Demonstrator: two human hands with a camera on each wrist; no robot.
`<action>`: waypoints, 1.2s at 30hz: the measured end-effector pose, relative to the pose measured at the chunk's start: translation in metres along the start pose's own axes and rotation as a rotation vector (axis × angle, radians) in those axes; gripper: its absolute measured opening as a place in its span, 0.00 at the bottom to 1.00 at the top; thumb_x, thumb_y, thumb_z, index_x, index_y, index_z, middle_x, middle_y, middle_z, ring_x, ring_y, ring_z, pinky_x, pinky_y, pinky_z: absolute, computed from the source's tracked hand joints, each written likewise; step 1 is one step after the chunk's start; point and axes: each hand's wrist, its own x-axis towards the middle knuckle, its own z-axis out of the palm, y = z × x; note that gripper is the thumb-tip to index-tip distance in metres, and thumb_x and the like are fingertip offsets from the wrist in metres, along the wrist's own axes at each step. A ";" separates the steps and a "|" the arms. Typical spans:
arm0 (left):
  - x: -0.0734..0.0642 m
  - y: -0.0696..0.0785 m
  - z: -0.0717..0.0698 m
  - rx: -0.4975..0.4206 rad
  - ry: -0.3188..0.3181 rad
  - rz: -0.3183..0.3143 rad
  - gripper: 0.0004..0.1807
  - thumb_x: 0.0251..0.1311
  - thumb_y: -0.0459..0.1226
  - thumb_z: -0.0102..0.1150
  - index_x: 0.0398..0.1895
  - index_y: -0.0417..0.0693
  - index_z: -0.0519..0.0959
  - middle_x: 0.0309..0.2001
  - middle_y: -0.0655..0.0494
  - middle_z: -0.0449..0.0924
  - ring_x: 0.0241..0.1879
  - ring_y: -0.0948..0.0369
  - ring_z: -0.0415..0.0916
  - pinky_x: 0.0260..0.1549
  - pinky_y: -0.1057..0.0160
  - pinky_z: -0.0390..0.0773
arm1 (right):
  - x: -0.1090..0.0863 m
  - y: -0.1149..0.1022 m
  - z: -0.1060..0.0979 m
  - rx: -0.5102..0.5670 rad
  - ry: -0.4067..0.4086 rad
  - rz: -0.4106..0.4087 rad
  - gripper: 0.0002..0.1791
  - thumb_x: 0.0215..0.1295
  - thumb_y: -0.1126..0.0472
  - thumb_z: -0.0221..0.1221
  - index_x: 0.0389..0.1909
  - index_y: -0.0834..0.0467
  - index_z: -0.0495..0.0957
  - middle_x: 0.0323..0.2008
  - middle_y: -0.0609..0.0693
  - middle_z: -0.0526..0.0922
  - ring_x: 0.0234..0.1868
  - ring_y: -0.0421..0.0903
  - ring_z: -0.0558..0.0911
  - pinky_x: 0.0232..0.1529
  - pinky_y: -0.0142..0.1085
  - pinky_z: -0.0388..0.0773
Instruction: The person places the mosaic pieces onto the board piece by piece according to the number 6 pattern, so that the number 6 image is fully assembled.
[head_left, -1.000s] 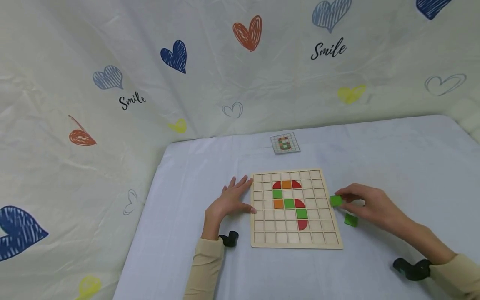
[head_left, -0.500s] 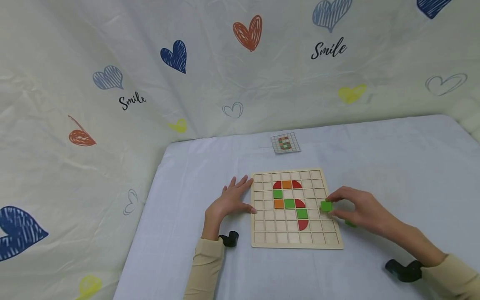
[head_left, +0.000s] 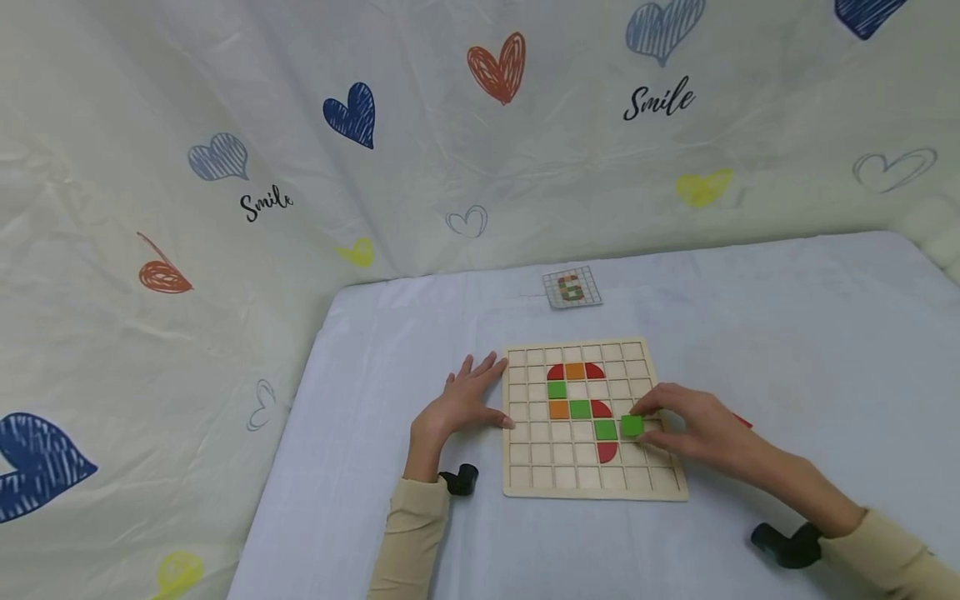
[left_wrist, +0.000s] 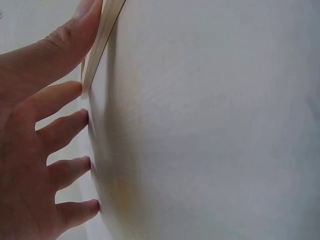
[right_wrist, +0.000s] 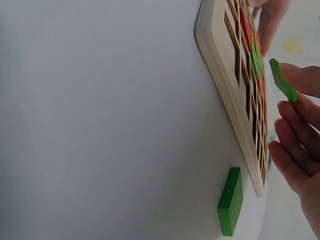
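Observation:
A wooden grid board [head_left: 551,479] lies on the table with red, orange and green tiles set in its cells. Between thumb and fingertips my right hand [head_left: 701,429] pinches a green square tile [head_left: 632,426], held above the board just right of a seated green tile [head_left: 605,430]. The right wrist view shows that held tile [right_wrist: 283,82] raised off the grid. My left hand [head_left: 457,408] is spread at the board's left side, thumb on its edge and index fingertip near the upper left corner. In the left wrist view the thumb [left_wrist: 65,45] lies over the wooden rim.
Another green tile [right_wrist: 230,202] lies on the white cloth beside the board in the right wrist view. A bit of red [head_left: 742,420] shows past my right wrist. A pattern card [head_left: 572,287] lies behind the board, near the heart-printed backdrop [head_left: 405,183].
My right hand has carried the green tile leftward from beside the board to over its right half. The loose green tile is now hidden behind that hand in the head view. My left hand stays put.

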 end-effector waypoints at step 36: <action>0.000 0.001 -0.003 0.000 0.000 0.006 0.55 0.54 0.45 0.78 0.83 0.57 0.56 0.84 0.58 0.45 0.84 0.47 0.30 0.79 0.37 0.36 | 0.022 -0.040 0.039 -0.066 -0.196 0.038 0.14 0.53 0.59 0.77 0.41 0.51 0.86 0.40 0.41 0.83 0.45 0.43 0.77 0.47 0.38 0.83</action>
